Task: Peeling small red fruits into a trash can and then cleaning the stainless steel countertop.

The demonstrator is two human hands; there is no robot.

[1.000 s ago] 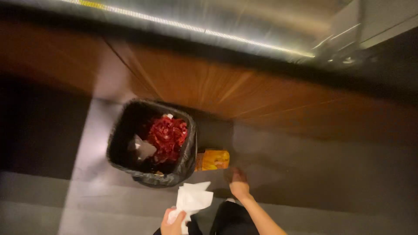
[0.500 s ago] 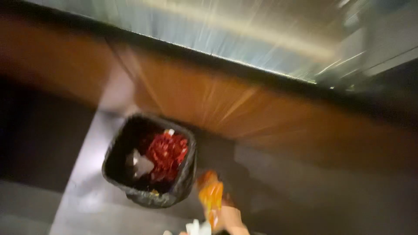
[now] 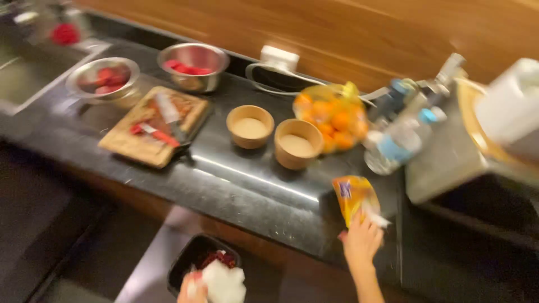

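Observation:
My right hand (image 3: 362, 242) grips a small yellow-orange packet (image 3: 352, 197) and holds it over the dark countertop (image 3: 241, 185), near its front edge. My left hand (image 3: 193, 287) is low at the bottom of the view, closed on a crumpled white paper towel (image 3: 223, 283) above a black waste bin (image 3: 199, 264) with red scraps inside. The frame is blurred by motion.
On the counter stand two tan bowls (image 3: 250, 126) (image 3: 297, 143), a bag of oranges (image 3: 331, 115), a wooden cutting board (image 3: 154, 123) with a knife, two steel bowls of red pieces (image 3: 193, 64) (image 3: 104, 78), plastic bottles (image 3: 401, 134), and a sink (image 3: 22, 76) at far left.
My view has swung up from the floor and bin to the countertop. My right hand picked the yellow packet off the floor and lifted it to the counter; the left keeps the paper towel.

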